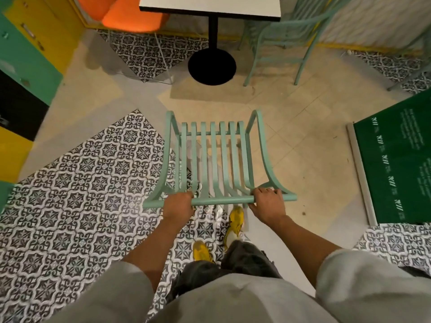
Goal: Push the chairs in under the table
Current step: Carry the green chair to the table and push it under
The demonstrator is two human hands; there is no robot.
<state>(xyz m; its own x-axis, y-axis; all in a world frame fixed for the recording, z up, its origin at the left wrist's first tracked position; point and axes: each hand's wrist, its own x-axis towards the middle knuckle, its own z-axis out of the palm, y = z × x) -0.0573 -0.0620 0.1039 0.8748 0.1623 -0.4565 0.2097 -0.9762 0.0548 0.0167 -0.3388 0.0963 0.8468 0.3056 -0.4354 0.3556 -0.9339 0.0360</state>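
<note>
Both hands are wrapped round the top rail of the mint slatted chair (210, 157), left hand (178, 205) near one end, right hand (268, 203) near the other. It stands well short of the table (210, 7), roughly in line with the black pedestal base (211, 66). Push crooked and a leg could catch that base or clip the second mint chair (279, 43) by the table's right edge.

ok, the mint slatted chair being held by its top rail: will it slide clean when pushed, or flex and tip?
The mint chair looks like rigid metal slats and tube, so it probably won't flex. With the left hand and right hand both gripping the top rail high up, a hard shove may tip it forward. Its legs might catch on grout lines in the tiled floor.
</note>
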